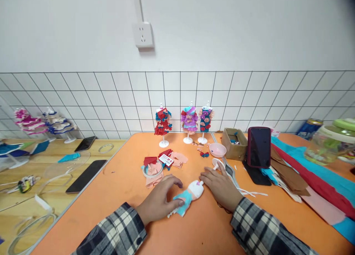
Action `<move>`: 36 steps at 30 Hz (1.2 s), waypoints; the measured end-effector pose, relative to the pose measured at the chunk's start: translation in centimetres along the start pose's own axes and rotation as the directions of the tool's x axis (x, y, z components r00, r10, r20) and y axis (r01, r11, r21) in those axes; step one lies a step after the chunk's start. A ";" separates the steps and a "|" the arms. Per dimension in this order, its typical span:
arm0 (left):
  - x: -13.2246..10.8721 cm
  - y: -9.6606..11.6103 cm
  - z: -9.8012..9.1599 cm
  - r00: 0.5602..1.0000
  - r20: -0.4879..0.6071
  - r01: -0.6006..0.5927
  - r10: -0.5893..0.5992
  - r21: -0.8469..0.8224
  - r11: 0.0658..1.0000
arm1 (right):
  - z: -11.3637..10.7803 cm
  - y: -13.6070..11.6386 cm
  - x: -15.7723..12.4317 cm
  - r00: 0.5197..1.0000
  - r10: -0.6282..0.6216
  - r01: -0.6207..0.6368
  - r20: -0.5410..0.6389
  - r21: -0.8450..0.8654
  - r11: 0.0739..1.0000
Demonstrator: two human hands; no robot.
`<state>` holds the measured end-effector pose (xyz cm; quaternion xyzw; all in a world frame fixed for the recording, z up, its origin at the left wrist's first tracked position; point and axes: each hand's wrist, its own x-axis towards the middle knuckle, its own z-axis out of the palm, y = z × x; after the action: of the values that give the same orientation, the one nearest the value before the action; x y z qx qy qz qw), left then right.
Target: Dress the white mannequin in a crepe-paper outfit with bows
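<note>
Head view: nearest us are two plaid sleeves; beyond them the hands stand apart over an orange table. We see the left hand loosely curved, its thumb on the light-blue cloth and its fingers clear of it; the right hand lies spread and gripping nothing that we can make out, its fingertips just beside the neck of a small dress form. That form lies on its side between the hands, off any stand; we judge it partly dressed, with the light-blue cloth around its lower half, pink at the waist, and the white chest mostly uncovered.

Farther off we see a white stand by the right fingers; a tape roll, red cloth and pink cloth lie past the left hand; at the back, three dressed forms stand upright before the tiled wall; beside their bows and ruffles, we reckon the lying one has its trimming and mounting left to do.
</note>
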<state>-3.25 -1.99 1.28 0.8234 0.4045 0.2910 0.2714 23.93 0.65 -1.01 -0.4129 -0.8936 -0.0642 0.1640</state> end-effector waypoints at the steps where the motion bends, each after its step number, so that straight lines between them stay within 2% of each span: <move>1: -0.1 -0.3 -0.4 0.997 -0.074 -0.006 0.005 -0.021 1.000 | -0.1 0.1 0.1 1.000 0.013 -0.014 0.009 0.021 1.000; 2: -0.2 -0.6 -0.9 0.985 -0.174 0.002 -0.010 -0.049 0.999 | -0.2 0.1 0.1 0.999 0.041 -0.041 0.000 0.047 0.998; 3: -0.4 -0.9 -1.3 0.952 -0.303 0.012 -0.038 -0.086 0.996 | -0.4 0.1 0.1 0.996 0.082 -0.080 -0.023 0.079 0.994; 4: -0.6 -1.2 -1.7 0.890 -0.448 0.025 -0.084 -0.136 0.990 | -0.7 -0.1 0.1 0.990 0.132 -0.125 -0.054 0.118 0.985; 5: -0.8 -1.4 -2.0 0.799 -0.584 0.035 -0.143 -0.192 0.981 | -0.9 -0.3 0.1 0.978 0.189 -0.173 -0.088 0.167 0.971; 6: -1.0 -1.5 -2.3 0.709 -0.675 0.035 -0.203 -0.254 0.967 | -1.1 -0.6 0.1 0.960 0.252 -0.220 -0.120 0.229 0.948; 7: -1.1 -1.5 -2.3 0.645 -0.720 0.025 -0.255 -0.314 0.949 | -1.2 -1.0 0.1 0.937 0.319 -0.263 -0.145 0.308 0.914; 8: -1.0 -1.4 -2.3 0.652 -0.700 0.016 -0.292 -0.372 0.928 | -1.2 -1.5 0.2 0.910 0.383 -0.294 -0.158 0.405 0.866; 9: -0.8 -1.1 -2.1 0.713 -0.634 0.003 -0.300 -0.425 0.905 | -1.2 -2.1 0.3 0.879 0.448 -0.311 -0.161 0.519 0.796; 11: 0.2 -0.1 -1.7 0.892 -0.397 -0.027 -0.217 -0.525 0.851 | -0.9 -3.5 0.8 0.843 0.527 -0.271 -0.113 0.756 0.595; 12: 1.0 0.7 -1.4 0.941 -0.303 -0.052 -0.153 -0.574 0.817 | -0.6 -4.3 1.1 0.836 0.543 -0.233 -0.082 0.842 0.486; 13: 2.0 1.7 -1.3 0.968 -0.233 -0.078 -0.094 -0.632 0.771 | -0.4 -5.0 1.5 0.828 0.559 -0.209 -0.046 0.899 0.384; 15: 4.1 3.9 -1.3 0.985 -0.165 -0.081 -0.056 -0.719 0.690 | 0.0 -6.3 2.2 0.799 0.601 -0.180 0.020 0.962 0.206; 18: 6.8 7.2 -2.0 0.991 -0.118 -0.058 -0.058 -0.787 0.615 | 0.5 -7.7 3.0 0.748 0.659 -0.140 0.075 0.989 0.046; 21: 8.0 9.0 -2.5 0.995 -0.073 -0.012 -0.071 -0.778 0.629 | 1.0 -8.8 3.5 0.693 0.720 -0.074 0.034 0.997 0.024; 23: 8.1 9.1 -2.7 0.996 -0.037 0.027 -0.085 -0.762 0.647 | 1.6 -9.4 3.7 0.698 0.716 -0.081 0.025 0.996 0.044; 25: 8.1 8.6 -2.8 0.995 -0.006 0.061 -0.100 -0.759 0.648 | 2.2 -9.8 3.8 0.743 0.669 -0.118 0.039 0.990 0.072; 27: 8.0 7.9 -3.1 0.994 0.015 0.084 -0.111 -0.764 0.640 | 2.7 -10.0 3.7 0.815 0.577 -0.147 0.047 0.981 0.127; 30: 7.8 6.7 -4.0 0.997 0.057 0.078 -0.053 -0.786 0.613 | 3.0 -9.8 3.3 0.907 0.414 -0.182 0.077 0.959 0.220; 33: 7.5 6.2 -5.0 0.991 0.118 0.066 0.057 -0.823 0.564 | 2.9 -9.4 3.1 0.928 0.355 -0.217 0.116 0.941 0.258; 36: 7.2 6.6 -5.6 0.981 0.186 0.121 0.051 -0.800 0.587 | 2.9 -9.3 3.0 0.928 0.353 -0.221 0.116 0.937 0.272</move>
<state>-0.17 1.61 11.48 0.6259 0.2168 0.3577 0.6582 14.31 -2.53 -2.48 -0.3915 -0.6640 0.4693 0.4309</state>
